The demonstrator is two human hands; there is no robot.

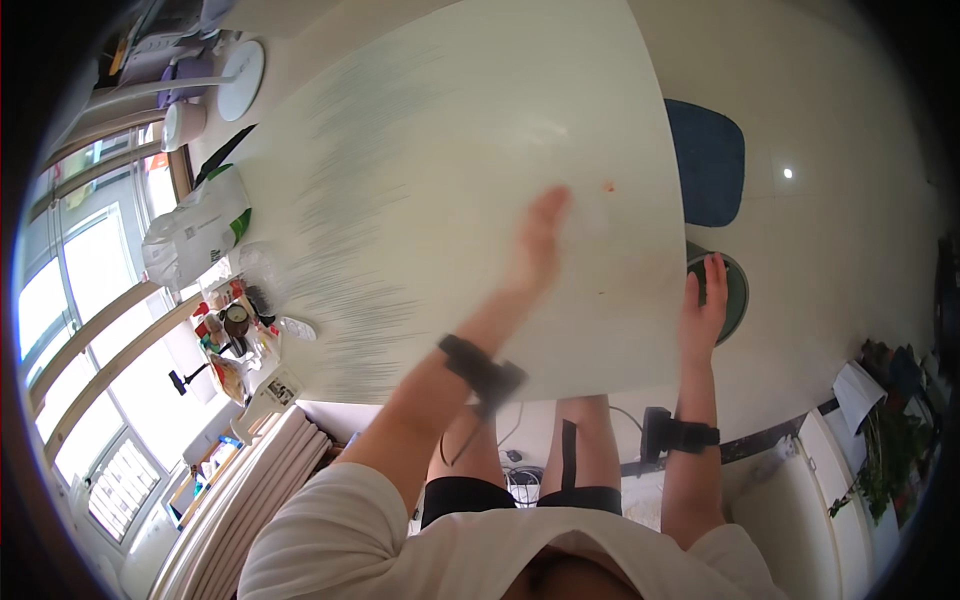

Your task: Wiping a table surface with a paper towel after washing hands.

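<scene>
My left hand [544, 236], blurred, is over the white tabletop [465, 217] with its grey streaked pattern. Its fingers look extended, but the blur hides their spacing, and nothing shows in it. A small orange scrap [609, 187] lies on the table just right of its fingertips. Farther down is a tiny dark speck [601, 293]. At the table's right edge, my right hand [703, 311] holds nothing, its thumb apart from the fingers. Beneath it, beside the table, stands a round dark green bin [736, 296], partly hidden by the hand. Each wrist wears a black strapped device.
A blue seat [709, 163] juts out by the table's right edge. Along the left side are a plastic bag [196, 232], a round white stand base [241, 81], a pink cup [184, 126] and mixed clutter [236, 322]. Leafy greens [889, 450] lie at the lower right.
</scene>
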